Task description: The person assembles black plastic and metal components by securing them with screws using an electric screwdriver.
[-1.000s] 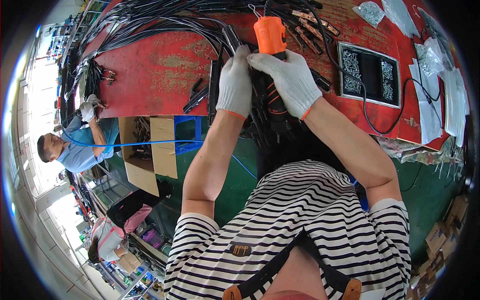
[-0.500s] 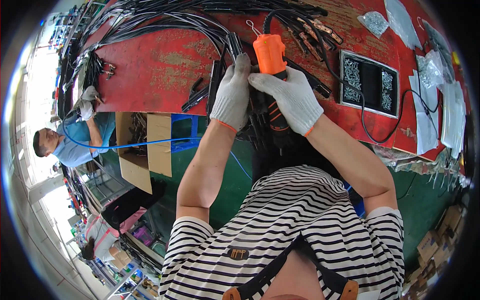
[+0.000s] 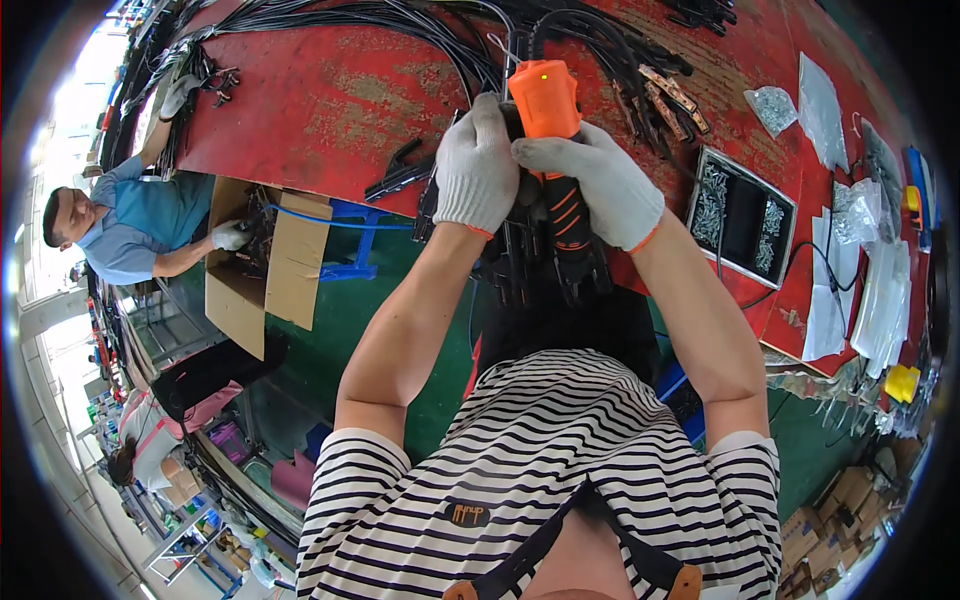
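My right hand (image 3: 612,190), in a white knitted glove, is closed around an orange and black electric screwdriver (image 3: 545,100). The tool's orange end points away from me, and its striped black grip runs toward my lap. Its tip is lost among several dark parts (image 3: 515,275) at the table's near edge. Close on the left, my gloved left hand (image 3: 474,175) is wrapped round a black handle-like part on a cable (image 3: 514,50), mostly hidden by the fingers. Other black plastic parts (image 3: 400,175) lie on the red table beside that hand.
A tray of screws (image 3: 740,215) sits at the right, near plastic bags (image 3: 772,108) and white sheets (image 3: 832,290). Black cables (image 3: 350,16) and copper-coloured clamps (image 3: 675,100) lie across the far side. At left, a co-worker (image 3: 140,225) reaches into a cardboard box (image 3: 300,265).
My view has shifted. The screwdriver's lower end has moved right, and its bit, visible before, is now hidden among black parts. The co-worker's one hand has moved from the table into the box.
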Tool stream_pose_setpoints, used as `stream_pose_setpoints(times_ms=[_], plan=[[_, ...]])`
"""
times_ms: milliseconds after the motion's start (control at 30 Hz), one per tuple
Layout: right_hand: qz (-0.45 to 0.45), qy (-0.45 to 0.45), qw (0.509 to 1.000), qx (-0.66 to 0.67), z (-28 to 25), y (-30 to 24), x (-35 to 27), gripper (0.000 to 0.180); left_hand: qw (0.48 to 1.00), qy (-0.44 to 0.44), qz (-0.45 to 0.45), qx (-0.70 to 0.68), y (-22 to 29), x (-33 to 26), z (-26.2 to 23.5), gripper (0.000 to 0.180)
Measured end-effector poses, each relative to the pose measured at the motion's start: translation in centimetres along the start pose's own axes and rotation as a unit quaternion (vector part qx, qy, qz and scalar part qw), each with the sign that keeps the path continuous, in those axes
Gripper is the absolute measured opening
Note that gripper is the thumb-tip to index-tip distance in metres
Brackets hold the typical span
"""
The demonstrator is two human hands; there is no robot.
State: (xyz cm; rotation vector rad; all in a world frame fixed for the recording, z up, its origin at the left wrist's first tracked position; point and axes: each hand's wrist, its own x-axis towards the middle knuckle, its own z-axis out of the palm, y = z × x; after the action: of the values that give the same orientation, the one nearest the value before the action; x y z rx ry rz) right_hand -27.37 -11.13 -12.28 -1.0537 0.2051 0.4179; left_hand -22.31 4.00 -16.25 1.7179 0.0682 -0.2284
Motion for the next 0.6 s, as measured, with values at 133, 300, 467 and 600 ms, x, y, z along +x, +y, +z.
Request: stream_pose_setpoints(times_ms=[133,300,467,600], plan=[[-0.009,0.025,0.998,0.059,-0.6,0.1,0.9,0.034,0.993,0.106,0.017,0.044,1.4,-1.8,1.1,0.041],[-0.026,0.042,0.993,0.103,-1.1,0.1,0.7,0.047,0.968,0.016,-0.130,-0.215,2.6,-5.7,1.0,0.037],[-0.020,0.019,0.995,0.091,-2.7,1.6,1.0,0.054,0.933,-0.172,-0.249,-0.194,2.7,-7.1,-1.5,0.038],[-0.027,-0.037,0.987,0.152,-3.0,1.6,0.7,0.054,0.958,-0.162,-0.152,-0.179,2.4,-8.3,-1.3,0.038]])
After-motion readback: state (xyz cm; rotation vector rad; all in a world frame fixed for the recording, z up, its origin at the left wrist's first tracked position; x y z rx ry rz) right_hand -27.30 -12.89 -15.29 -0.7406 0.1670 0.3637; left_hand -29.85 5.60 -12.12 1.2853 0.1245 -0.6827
